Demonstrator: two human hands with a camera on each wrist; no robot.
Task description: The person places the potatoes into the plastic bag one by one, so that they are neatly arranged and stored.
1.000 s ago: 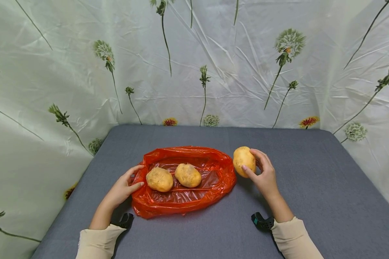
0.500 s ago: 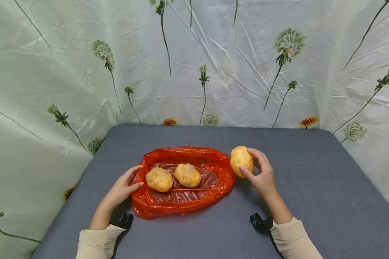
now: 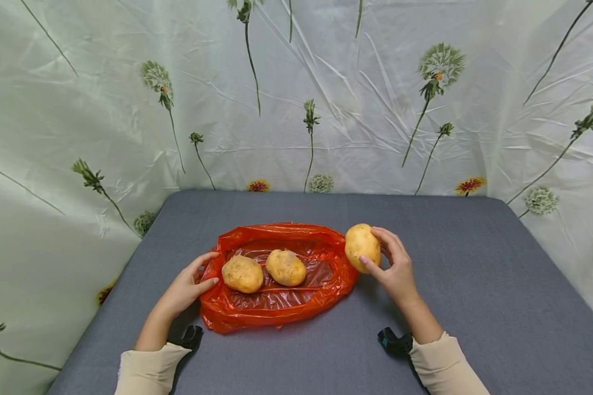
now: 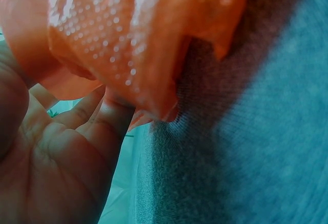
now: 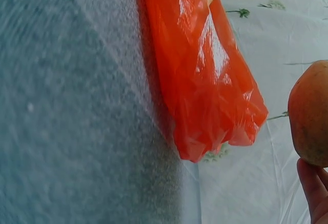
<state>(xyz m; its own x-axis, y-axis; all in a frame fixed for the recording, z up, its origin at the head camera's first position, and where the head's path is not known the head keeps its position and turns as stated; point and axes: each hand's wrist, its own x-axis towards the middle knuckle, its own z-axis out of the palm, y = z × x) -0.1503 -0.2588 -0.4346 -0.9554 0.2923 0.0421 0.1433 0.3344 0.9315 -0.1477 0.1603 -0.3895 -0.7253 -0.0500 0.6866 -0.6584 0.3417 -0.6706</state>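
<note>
A red plastic bag [image 3: 277, 315] lies spread wide on the table, its mouth facing up. Two potatoes, a left one [image 3: 242, 274] and a right one [image 3: 286, 268], rest inside it. At the bag's left rim, my left hand [image 3: 185, 291] holds the thin plastic between thumb and fingers; the left wrist view shows some fingertips hidden behind the bag [image 4: 118, 44]. My right hand [image 3: 397, 274] grips a third potato [image 3: 363, 248] above the table, beside the bag's right end. That potato [image 5: 310, 114] hangs apart from the bag [image 5: 205, 80] in the right wrist view.
Grey cloth covers the table [image 3: 326, 362]. Behind it and along the left hangs a pale curtain [image 3: 365, 109] printed with dandelions. Each wrist wears a black strap device, one at the left [image 3: 191, 337] and one at the right [image 3: 394, 341].
My right hand has moved slightly left with its potato, closer to the bag's right end. The left hand, the bag and the two potatoes inside stay where they were.
</note>
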